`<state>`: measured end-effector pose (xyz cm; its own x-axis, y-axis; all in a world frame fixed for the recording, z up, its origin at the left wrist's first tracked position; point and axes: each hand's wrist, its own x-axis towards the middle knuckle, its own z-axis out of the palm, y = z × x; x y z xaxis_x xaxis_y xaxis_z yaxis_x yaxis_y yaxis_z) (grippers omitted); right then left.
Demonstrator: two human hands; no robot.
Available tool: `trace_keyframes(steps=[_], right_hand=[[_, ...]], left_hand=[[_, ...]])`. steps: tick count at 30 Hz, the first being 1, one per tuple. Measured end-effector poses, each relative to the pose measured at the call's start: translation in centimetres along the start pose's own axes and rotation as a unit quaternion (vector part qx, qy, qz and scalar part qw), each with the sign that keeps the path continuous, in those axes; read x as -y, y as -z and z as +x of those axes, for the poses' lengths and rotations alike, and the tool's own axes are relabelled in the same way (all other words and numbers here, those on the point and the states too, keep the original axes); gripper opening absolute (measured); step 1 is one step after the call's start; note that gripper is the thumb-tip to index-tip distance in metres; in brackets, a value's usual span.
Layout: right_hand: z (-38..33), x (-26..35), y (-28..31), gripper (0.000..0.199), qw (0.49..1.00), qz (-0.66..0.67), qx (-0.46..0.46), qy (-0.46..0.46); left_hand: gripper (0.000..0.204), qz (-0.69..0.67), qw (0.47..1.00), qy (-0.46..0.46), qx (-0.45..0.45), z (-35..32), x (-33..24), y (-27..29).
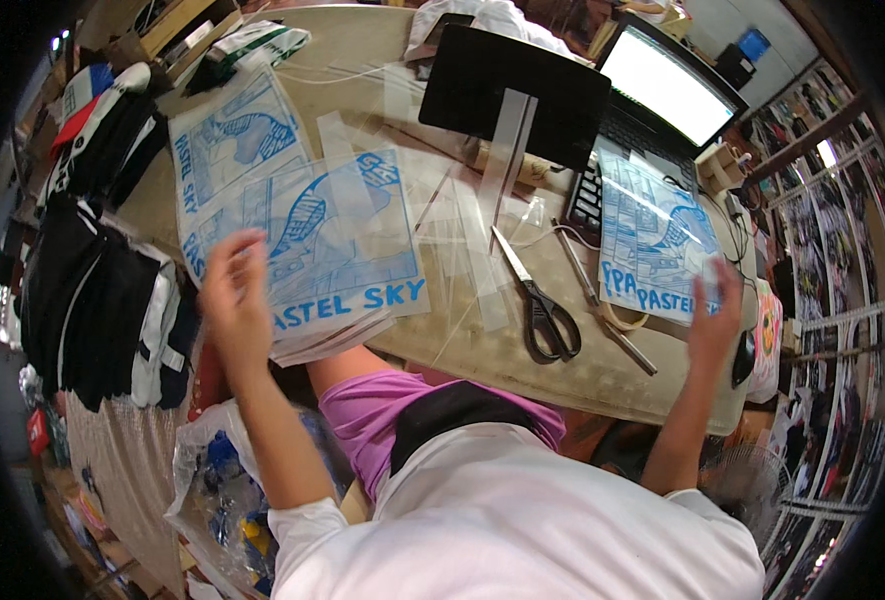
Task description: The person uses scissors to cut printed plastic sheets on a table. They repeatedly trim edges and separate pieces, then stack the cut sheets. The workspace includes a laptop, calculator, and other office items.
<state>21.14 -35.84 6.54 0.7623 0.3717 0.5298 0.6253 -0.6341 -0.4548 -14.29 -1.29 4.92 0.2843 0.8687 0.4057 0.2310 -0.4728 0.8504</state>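
two hands are working apart: left hand (235, 300), fingers spread, hovering over the printed sheet stack (338, 240) at the table's near edge; right hand (715, 310) is pinching another blue-printed sheet (653, 240) near the right edge; keeping corners aligned seems wise

A pale beige bench (603, 370) fills the middle of the frame. At centre left lies a stack of clear sheets with blue print (333, 240), with another printed sheet (233, 140) just above it at upper left. Black-handled scissors (538, 295) lie at centre, beside loose clear strips (468, 235). A third printed sheet (653, 240) lies at right, overlapping an open laptop (663, 100) at upper right
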Motion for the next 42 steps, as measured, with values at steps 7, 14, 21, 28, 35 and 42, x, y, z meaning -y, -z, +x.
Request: trace_keyframes(steps=[7, 14, 21, 28, 35, 42], right_hand=[[-7.2, 8.8, -4.2, 0.028, 0.944, 0.087, 0.309, 0.075], [-6.7, 9.7, -5.1, 0.032, 0.931, 0.042, 0.337, 0.135], [-5.5, 7.6, -3.5, 0.021, 0.86, 0.151, 0.483, -0.061], [-7.0, 6.9, -5.3, 0.027, 0.78, 0.463, 0.361, -0.217], [-7.7, 8.0, -5.8, 0.031, 0.745, 0.541, 0.32, -0.222], [-9.3, 6.8, -7.0, 0.038, 0.735, 0.562, 0.309, -0.222]], left_hand=[[0.048, 0.395, 0.897, -0.083, 0.18, -1.9, 0.1, -10.0], [0.038, 0.239, 0.896, -0.18, 0.329, -6.4, -2.6, -12.5], [0.051, 0.335, 0.942, -0.012, 0.002, -4.8, 1.7, -2.0], [0.07, 0.175, 0.972, 0.148, -0.043, -5.9, 8.4, 3.8], [0.06, -0.054, 0.968, 0.008, -0.246, -2.1, 2.4, 2.9], [0.043, 0.074, 0.9, -0.261, -0.341, 3.8, -4.4, 4.2]])
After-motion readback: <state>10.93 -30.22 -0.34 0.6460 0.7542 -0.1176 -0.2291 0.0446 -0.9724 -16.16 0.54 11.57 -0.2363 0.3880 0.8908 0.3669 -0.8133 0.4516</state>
